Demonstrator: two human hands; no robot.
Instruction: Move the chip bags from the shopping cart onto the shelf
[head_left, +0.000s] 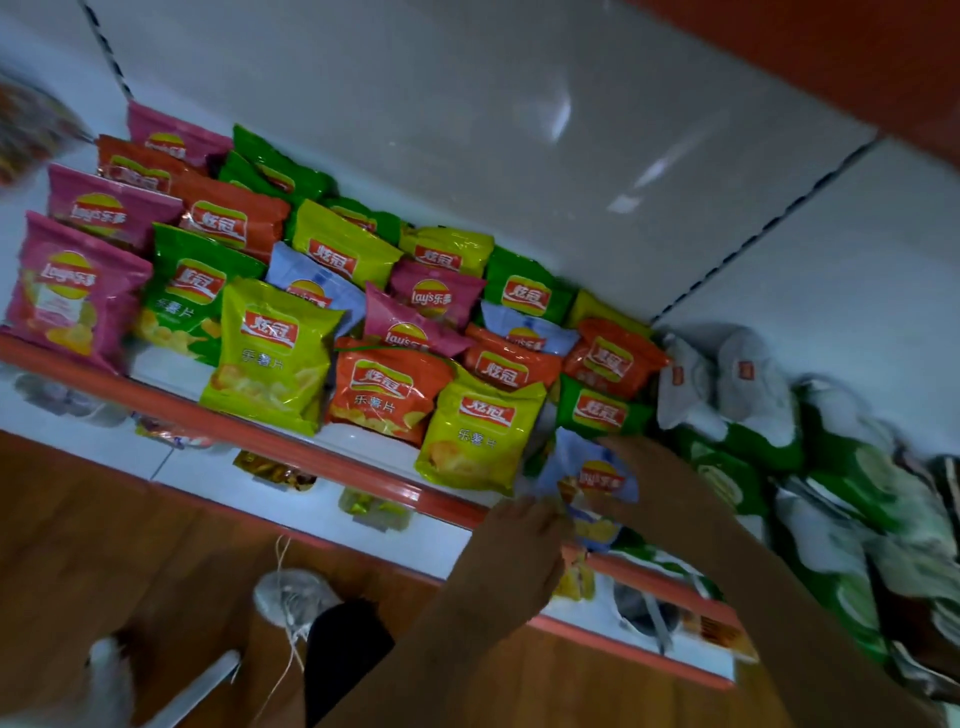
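Observation:
A light-blue chip bag (597, 470) stands at the front edge of the white shelf (171, 366), right of a yellow bag (478, 436). My left hand (524, 545) pinches its lower left corner. My right hand (660, 483) holds its right side, fingers reaching over the top. Several pink, green, orange, yellow and blue chip bags (270, 358) fill the shelf to the left, in rows running back to the wall. The shopping cart is not in view.
Green-and-white snack bags (753, 415) crowd the shelf to the right of my hands. An orange rail (249, 436) edges the shelf, with a lower shelf of packets (275, 473) beneath. Wooden floor, my shoe (293, 595) and a dark trouser leg lie below.

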